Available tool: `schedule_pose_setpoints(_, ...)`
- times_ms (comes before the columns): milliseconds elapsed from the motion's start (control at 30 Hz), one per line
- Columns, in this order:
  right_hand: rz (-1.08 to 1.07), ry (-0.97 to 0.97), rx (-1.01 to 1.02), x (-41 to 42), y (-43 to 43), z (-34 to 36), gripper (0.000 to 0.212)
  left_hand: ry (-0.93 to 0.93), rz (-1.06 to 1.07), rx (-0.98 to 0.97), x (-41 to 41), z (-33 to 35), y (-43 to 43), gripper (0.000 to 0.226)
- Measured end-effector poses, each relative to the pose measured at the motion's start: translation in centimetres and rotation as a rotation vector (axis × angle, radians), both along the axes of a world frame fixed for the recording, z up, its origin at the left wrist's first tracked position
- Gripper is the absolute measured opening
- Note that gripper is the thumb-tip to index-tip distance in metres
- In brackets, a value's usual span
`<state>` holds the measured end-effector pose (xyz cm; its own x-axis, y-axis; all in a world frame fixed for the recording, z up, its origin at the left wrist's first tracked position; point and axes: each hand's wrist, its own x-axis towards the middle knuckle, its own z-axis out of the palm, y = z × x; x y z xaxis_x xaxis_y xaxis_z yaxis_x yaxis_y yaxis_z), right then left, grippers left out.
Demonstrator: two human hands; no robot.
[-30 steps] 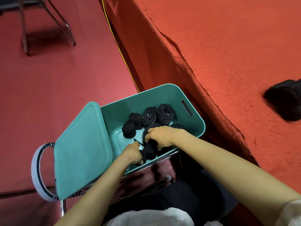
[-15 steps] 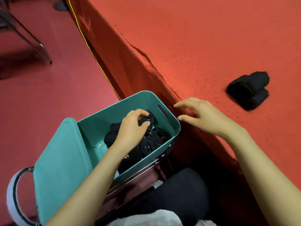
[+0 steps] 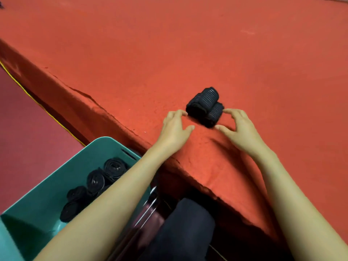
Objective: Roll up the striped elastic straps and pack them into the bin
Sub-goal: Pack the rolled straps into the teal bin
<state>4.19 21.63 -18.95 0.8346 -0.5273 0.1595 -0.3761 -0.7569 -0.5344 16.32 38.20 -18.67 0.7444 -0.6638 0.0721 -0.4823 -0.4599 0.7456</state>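
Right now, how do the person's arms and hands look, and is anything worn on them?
The left forearm and right forearm are bare, with no sleeve in view. The left hand and right hand have no gloves, and no ring, watch or bracelet shows. The nails are too small to judge.

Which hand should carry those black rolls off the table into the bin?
The left hand, probably. It and the right hand flank the rolls about equally, but the teal bin lies beneath the left forearm.

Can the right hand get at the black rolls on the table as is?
Probably yes. The right hand is open beside the rolls, nothing lies between; the left hand flanks the other side.
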Motion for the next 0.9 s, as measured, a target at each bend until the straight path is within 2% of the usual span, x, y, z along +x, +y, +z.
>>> schedule_pose_setpoints(233,-0.252,-0.047,0.293,2.6,-2.4,-0.7,0.052,-0.021,0.011,-0.015,2.1,1.3,-7.7,0.046)
schedule_pose_setpoints(367,-0.274,-0.024,0.403,4.9,-3.4,-1.1,0.053,-0.016,0.028,0.068,3.3,1.0,-10.0,0.045)
schedule_pose_setpoints(567,-0.296,-0.063,0.621,6.2,-4.1,-0.5,0.041,0.058,-0.002,0.167,4.5,1.6,-10.1,0.050)
schedule_pose_setpoints(667,-0.296,-0.109,0.654,5.8,-3.7,-0.3,0.046,0.058,-0.049,0.191,4.3,2.1,-9.5,0.055)
schedule_pose_setpoints(800,-0.313,-0.173,0.595,4.7,-2.3,-0.4,0.067,0.033,-0.109,0.147,3.5,2.1,-8.0,0.067)
schedule_pose_setpoints(900,-0.299,-0.225,0.502,3.9,-0.6,-0.1,0.051,-0.015,-0.105,0.103,2.2,1.9,-6.4,0.067)
